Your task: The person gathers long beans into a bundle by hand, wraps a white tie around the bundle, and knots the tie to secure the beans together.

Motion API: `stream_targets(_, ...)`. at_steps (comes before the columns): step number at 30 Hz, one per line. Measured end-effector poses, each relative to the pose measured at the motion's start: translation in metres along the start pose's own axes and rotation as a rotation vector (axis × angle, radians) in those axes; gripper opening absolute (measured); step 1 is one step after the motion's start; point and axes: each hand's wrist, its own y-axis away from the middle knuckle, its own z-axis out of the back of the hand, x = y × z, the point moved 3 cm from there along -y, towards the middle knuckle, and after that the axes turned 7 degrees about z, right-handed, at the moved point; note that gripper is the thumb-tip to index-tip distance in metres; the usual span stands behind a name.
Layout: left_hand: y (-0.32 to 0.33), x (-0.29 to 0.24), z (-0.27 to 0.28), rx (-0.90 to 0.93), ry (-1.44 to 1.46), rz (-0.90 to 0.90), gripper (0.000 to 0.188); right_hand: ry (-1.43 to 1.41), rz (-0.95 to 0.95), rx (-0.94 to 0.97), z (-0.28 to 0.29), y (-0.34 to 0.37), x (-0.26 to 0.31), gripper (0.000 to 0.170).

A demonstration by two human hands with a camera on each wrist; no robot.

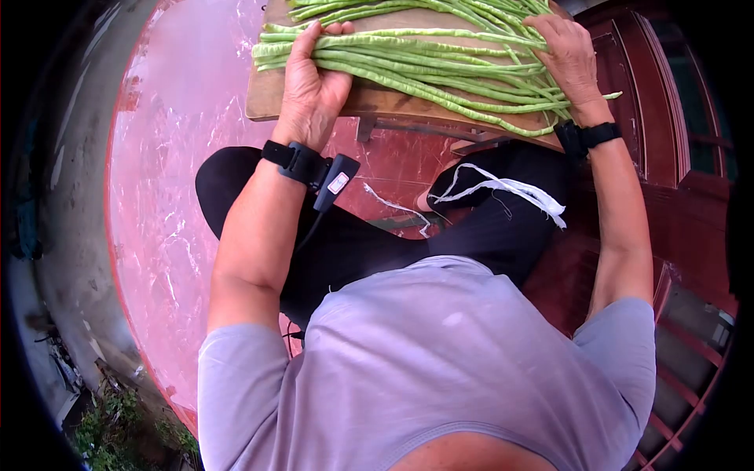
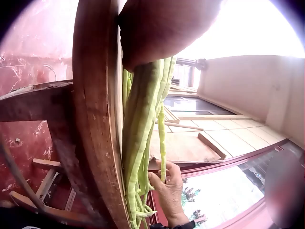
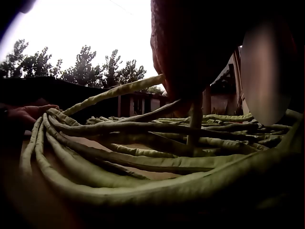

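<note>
Long green beans (image 1: pixel 424 67) lie in a bundle across a wooden table (image 1: pixel 263 94). My left hand (image 1: pixel 314 82) grips the bundle near its left ends, thumb over the top. At the right part of the bundle, my right hand (image 1: pixel 564 55) pinches a bean with curled fingers; the left wrist view shows that hand (image 2: pixel 167 193) at a raised bean (image 2: pixel 162 138). In the right wrist view one bean (image 3: pixel 114 94) slants up from the left hand (image 3: pixel 31 114) to the dark right hand (image 3: pixel 178 52). More beans (image 1: pixel 377 8) lie behind the bundle.
White strips (image 1: pixel 510 187) lie over the right leg of the dark trousers, and a thin strand (image 1: pixel 397 206) hangs near the knees. A red wooden door (image 1: pixel 628 102) stands at the right. Reddish floor (image 1: pixel 173 157) spreads to the left.
</note>
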Motion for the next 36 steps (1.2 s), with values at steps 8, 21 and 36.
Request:
stream_targets(8,-0.013,-0.012,0.017,0.003,-0.061,0.015,0.013,-0.132,-0.098,0.358,0.019,-0.007,-0.025,0.065)
stream_targets(21,0.0,-0.004,-0.001,-0.029,-0.058,-0.034,0.014,-1.185,0.152,1.345,-0.064,0.061,0.322,0.025)
stream_targets(36,0.013,-0.005,-0.009,-0.056,-0.082,0.117,0.012,-0.866,0.061,1.64,-0.213,0.229,0.455,0.038)
